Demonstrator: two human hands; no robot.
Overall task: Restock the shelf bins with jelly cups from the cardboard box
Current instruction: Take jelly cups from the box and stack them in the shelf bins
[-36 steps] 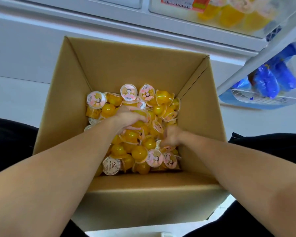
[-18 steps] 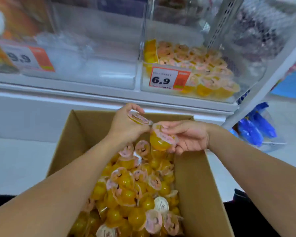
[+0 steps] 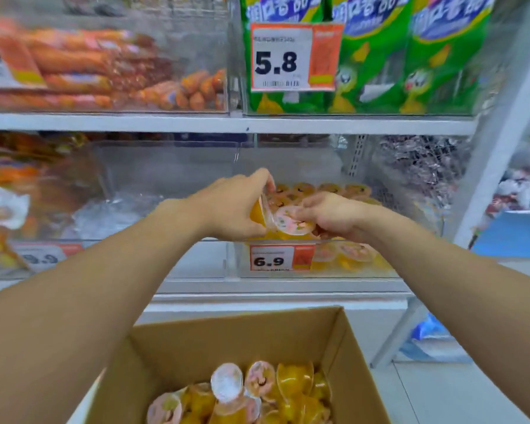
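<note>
Yellow jelly cups, foil-lidded, round, translucent plastic. Two in transit: left hand (image 3: 230, 206) grips one cup (image 3: 259, 212) on its side, lid facing right; right hand (image 3: 331, 217) pinches a second cup (image 3: 291, 220) by the rim, pink printed lid tilted toward the camera. Fingers of both hands curled round their cups, the two cups touching. Destination: clear shelf bin (image 3: 318, 272), tagged 6.9 (image 3: 280, 258), directly below and just behind the fingers, already part-filled with like cups. Both hands sit above its front wall; the right is nearer the bin's middle. Likely next: release downward. Source: cardboard box (image 3: 236, 335), matt brown, open, below the shelf, holding many loose cups (image 3: 257, 393).
</note>
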